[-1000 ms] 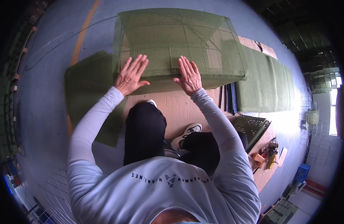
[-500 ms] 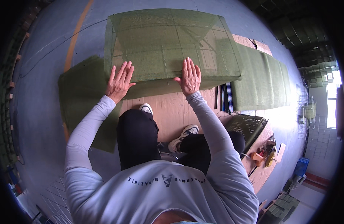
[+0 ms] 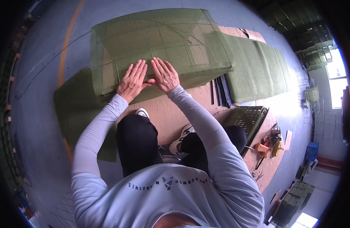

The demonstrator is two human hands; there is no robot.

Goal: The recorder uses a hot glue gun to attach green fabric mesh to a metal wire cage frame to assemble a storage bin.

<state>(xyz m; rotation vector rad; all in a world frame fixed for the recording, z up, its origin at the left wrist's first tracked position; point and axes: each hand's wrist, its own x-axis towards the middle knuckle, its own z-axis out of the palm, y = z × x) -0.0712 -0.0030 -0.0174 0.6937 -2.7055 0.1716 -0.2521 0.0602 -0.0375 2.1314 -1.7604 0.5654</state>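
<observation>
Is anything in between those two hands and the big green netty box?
Nothing visible. The left hand and right hand seem to rest directly on the green mesh box, by its near edge. The plastic crate is off to the right.

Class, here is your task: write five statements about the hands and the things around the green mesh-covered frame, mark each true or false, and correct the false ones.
1. The left hand and right hand are spread flat over the mesh-covered frame. True.
2. The right hand grips the orange-handled tool. False: the orange-handled tool lies apart from both hands, on the right.
3. The black rods lie to the right of the right hand. True.
4. The perforated crate is white. False: the perforated crate is green.
5. The orange floor line runs left of the mesh-covered frame. True.
</observation>
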